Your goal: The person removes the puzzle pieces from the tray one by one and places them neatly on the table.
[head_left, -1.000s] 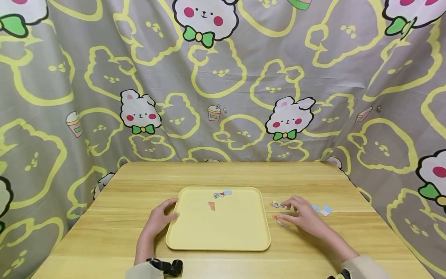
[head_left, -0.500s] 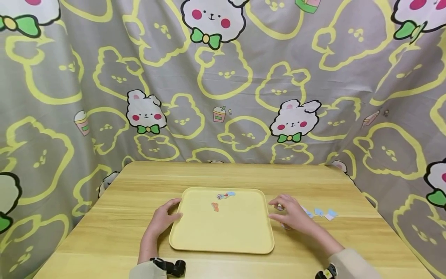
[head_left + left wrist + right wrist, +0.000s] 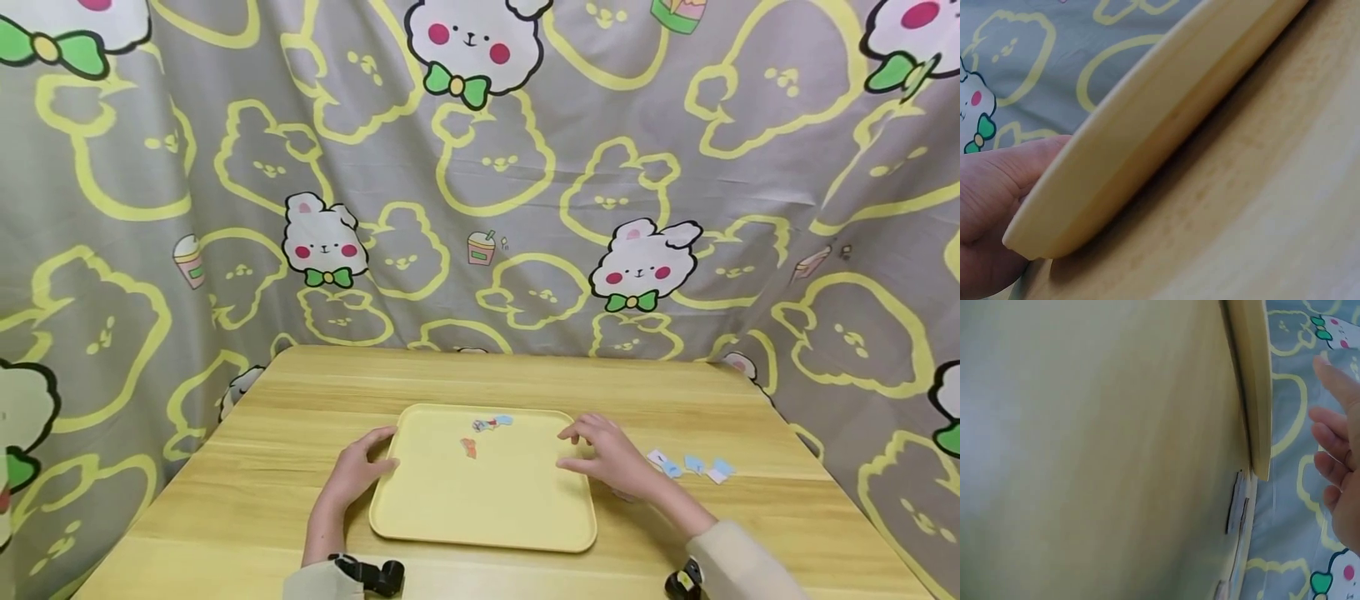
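A pale yellow tray (image 3: 480,500) lies on the table, with an orange puzzle piece (image 3: 469,447) and a small joined strip of blue and red puzzle pieces (image 3: 492,422) on it. My left hand (image 3: 362,465) rests at the tray's left rim, thumb and fingertips reaching over the edge; the left wrist view shows that rim from outside. Over the tray's right rim hovers my right hand (image 3: 603,454), fingers loosely bent and apart, nothing visible between them. In the right wrist view its fingers are raised above the rim.
Several light blue and white puzzle pieces (image 3: 693,464) lie on the wooden table (image 3: 300,392) right of the tray. Thin pieces (image 3: 1235,503) also lie close to the tray edge, partly behind my right hand in the head view. A patterned curtain (image 3: 495,208) surrounds the table.
My right hand has moved left from the pieces beside the tray to above its right rim. The left hand stays at the left rim. The head view has shifted slightly.
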Demonstrator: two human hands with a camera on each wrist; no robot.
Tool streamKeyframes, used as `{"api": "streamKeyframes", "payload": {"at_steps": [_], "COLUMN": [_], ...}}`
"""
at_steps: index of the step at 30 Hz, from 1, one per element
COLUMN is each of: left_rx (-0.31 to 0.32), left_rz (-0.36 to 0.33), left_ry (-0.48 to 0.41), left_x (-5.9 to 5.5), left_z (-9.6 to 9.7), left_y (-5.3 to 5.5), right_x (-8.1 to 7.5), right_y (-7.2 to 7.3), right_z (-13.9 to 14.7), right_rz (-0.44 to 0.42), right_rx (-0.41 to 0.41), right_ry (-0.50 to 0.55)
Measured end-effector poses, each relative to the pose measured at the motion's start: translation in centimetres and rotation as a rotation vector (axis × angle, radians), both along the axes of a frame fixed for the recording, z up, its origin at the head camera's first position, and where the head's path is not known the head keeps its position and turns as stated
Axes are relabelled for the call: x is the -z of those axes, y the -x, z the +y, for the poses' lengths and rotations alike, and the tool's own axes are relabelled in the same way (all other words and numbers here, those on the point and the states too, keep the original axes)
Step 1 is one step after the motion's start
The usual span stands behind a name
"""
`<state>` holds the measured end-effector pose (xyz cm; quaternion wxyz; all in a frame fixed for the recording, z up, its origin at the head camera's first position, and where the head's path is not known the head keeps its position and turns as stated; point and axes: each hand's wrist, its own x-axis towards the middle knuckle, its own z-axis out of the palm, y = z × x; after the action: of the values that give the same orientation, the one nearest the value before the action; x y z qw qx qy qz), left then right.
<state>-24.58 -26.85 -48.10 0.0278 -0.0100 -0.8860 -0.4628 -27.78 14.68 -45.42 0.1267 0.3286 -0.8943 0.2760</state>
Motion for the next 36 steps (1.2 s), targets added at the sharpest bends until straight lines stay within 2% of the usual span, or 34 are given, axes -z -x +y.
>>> {"api": "streamKeyframes", "payload": {"at_steps": [6,13,36], "left_rx": [-0.006,-0.010,-0.023], "left_rz": [-0.007,0.000,0.024], "left_ry": [-0.017,-0.021,-0.029], "left_x": [-0.1,0.0,-0.2], "left_z": [0.0,0.1,0.3], "left_y": [-0.1,0.1,-0.2], "right_x": [-0.3,-0.7,-2.5], "right_y": [0.6,1.1,3.4], "right_z": [-1.6,-3.1,-8.8], "right_rz": [0.076,0.116,0.254], "right_rx": [-0.045,-0.050,-0.241], "right_ry": [-0.033,-0.119,-0.308]}}
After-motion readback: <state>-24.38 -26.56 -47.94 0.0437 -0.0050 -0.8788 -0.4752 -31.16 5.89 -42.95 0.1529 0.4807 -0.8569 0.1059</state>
